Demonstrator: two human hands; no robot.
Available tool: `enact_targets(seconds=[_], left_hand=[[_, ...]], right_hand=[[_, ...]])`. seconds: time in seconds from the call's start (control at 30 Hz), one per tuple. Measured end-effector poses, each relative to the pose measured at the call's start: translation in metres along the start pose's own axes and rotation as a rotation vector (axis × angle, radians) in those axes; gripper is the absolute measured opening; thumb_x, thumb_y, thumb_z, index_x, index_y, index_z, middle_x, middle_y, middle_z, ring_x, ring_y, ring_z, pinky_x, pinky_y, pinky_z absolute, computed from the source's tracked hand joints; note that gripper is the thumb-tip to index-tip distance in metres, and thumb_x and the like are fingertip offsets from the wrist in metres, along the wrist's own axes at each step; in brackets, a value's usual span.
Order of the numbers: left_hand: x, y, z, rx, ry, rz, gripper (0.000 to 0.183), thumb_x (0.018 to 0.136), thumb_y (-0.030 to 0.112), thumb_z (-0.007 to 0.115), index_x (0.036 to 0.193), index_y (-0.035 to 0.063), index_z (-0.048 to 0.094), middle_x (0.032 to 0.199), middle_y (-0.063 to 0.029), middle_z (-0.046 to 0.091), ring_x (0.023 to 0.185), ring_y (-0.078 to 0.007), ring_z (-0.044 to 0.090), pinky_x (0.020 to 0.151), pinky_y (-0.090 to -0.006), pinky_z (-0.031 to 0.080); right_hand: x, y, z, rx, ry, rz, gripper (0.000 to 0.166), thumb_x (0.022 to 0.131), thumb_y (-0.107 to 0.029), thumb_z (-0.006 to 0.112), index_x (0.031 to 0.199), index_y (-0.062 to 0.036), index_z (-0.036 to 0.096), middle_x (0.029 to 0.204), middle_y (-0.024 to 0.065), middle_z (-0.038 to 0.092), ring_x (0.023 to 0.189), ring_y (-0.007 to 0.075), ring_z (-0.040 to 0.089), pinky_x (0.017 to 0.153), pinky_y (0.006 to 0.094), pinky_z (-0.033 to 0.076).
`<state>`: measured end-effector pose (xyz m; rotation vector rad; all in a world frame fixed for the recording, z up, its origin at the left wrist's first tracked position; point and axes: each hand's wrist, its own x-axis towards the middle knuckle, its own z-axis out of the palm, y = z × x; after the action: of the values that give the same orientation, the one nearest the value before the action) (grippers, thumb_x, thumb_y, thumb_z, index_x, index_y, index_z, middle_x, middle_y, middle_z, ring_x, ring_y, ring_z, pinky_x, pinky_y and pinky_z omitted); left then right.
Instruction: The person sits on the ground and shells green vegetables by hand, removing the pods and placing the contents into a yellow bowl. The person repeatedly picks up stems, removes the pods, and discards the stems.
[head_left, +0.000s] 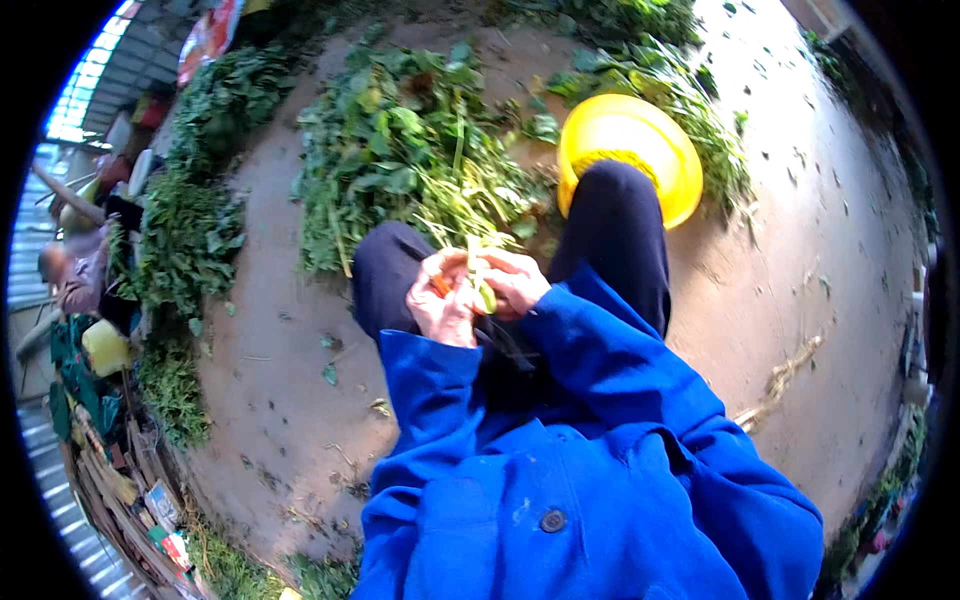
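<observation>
Between my knees, my left hand (445, 297) and my right hand (514, 280) meet around a green stem with pods (486, 294). Something small and orange-red (441, 285) shows in my left palm; I cannot tell what it is. The fingers of both hands are bent around the greens and partly hide them. Just beyond my hands lies a large heap of leafy green plants (390, 157). A yellow plastic basin (679, 169) stands beyond my right knee, with small yellow-green pieces (634, 160) in it, partly hidden by the knee.
More leafy plants (694, 124) lie behind the basin, and a long row (191, 217) runs along the left. Another person (79, 277) is at the far left, near a yellow container (106, 348). Wooden sticks (112, 487) lie lower left; a dry stalk (784, 379) lies on the floor at right.
</observation>
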<state>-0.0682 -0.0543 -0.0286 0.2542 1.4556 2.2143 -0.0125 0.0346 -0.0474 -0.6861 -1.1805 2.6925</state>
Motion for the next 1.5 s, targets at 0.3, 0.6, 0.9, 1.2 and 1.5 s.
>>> enact_targets(seconds=[0.3,0.6,0.9,1.2,1.5], left_hand=[[-0.003,0.018,0.002,-0.04,0.033,-0.085,0.016,0.078,0.008,0.056,0.09,-0.0026,0.055,0.068,-0.0073,0.059,0.042,-0.0074,0.046,0.038,-0.0191,0.037],[-0.011,0.029,0.005,-0.038,0.083,-0.267,0.018,0.076,0.012,0.061,0.086,-0.0017,0.056,0.058,-0.0043,0.055,0.034,-0.0056,0.04,0.031,-0.0194,0.027],[-0.02,0.032,0.001,0.076,-0.029,-0.191,0.016,0.08,0.014,0.055,0.088,0.0002,0.056,0.062,-0.0026,0.053,0.039,-0.0041,0.04,0.035,-0.0183,0.029],[-0.012,0.018,0.0,0.813,0.068,0.371,0.018,0.073,0.004,0.061,0.087,0.0033,0.05,0.064,-0.0054,0.048,0.053,-0.0094,0.045,0.049,-0.0256,0.04],[-0.002,0.022,0.001,0.144,0.031,-0.109,0.012,0.075,0.003,0.057,0.082,0.0039,0.047,0.058,0.0004,0.046,0.045,-0.0065,0.04,0.04,-0.0217,0.034]], right_hand=[[-0.004,-0.007,-0.002,-0.006,-0.125,0.081,0.03,0.074,-0.007,0.048,0.103,-0.0018,0.053,0.058,0.0028,0.051,0.035,0.0061,0.035,0.033,0.0183,0.023],[0.01,0.017,-0.028,-0.073,-0.217,0.06,0.021,0.079,-0.018,0.049,0.09,-0.0021,0.055,0.062,0.0026,0.053,0.04,0.011,0.043,0.033,0.0201,0.025],[0.001,0.017,-0.017,0.025,-0.118,-0.032,0.022,0.08,-0.025,0.052,0.084,-0.0036,0.056,0.058,-0.0002,0.051,0.038,0.0049,0.038,0.033,0.0179,0.023],[0.007,-0.002,-0.029,-0.013,-0.008,0.06,0.013,0.078,-0.021,0.051,0.077,-0.0084,0.052,0.048,-0.002,0.042,0.032,0.0083,0.033,0.031,0.0215,0.022],[0.008,0.0,-0.028,0.147,-0.132,0.052,0.027,0.083,-0.031,0.051,0.097,-0.0082,0.052,0.049,-0.004,0.04,0.032,0.0069,0.025,0.029,0.0214,0.02]])
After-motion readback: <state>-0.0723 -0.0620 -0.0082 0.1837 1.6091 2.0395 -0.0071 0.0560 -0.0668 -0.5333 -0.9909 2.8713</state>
